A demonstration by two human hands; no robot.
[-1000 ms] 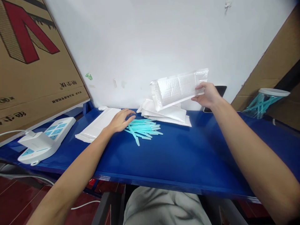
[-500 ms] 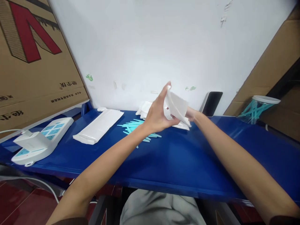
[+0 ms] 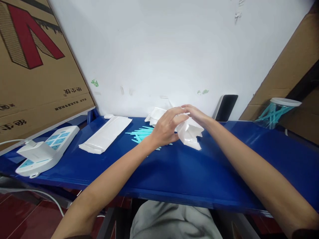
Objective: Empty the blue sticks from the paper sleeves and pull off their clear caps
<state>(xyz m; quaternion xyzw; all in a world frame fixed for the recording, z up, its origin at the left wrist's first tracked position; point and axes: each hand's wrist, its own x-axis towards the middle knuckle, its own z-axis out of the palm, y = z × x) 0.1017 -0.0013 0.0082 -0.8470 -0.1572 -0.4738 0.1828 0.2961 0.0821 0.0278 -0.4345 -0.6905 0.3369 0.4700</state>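
Note:
A crumpled white plastic bag (image 3: 188,135) hangs just over the table between my two hands. My left hand (image 3: 167,127) grips the bag's left side, with thumb and fingers curled around it. Over the top and back of it bends my right hand (image 3: 196,115), its fingertips meeting those of the left; part of its grip is hidden behind the bag. Beneath and left of my left hand lies a loose pile of teal flat sticks (image 3: 140,134). Behind that pile, other white bags (image 3: 155,116) lie partly covered by my left hand.
A long white packet (image 3: 106,135) lies on the blue table (image 3: 194,179) at left, beside a power strip (image 3: 58,142) with a plugged-in adapter (image 3: 37,151). A phone (image 3: 226,108) leans on the wall. A clear jar (image 3: 275,114) of teal sticks stands right. A cardboard box (image 3: 45,86) rises at left.
My hands have come together and lowered slightly. The white bag, earlier held up with its side spread flat, now sags and crumples between them.

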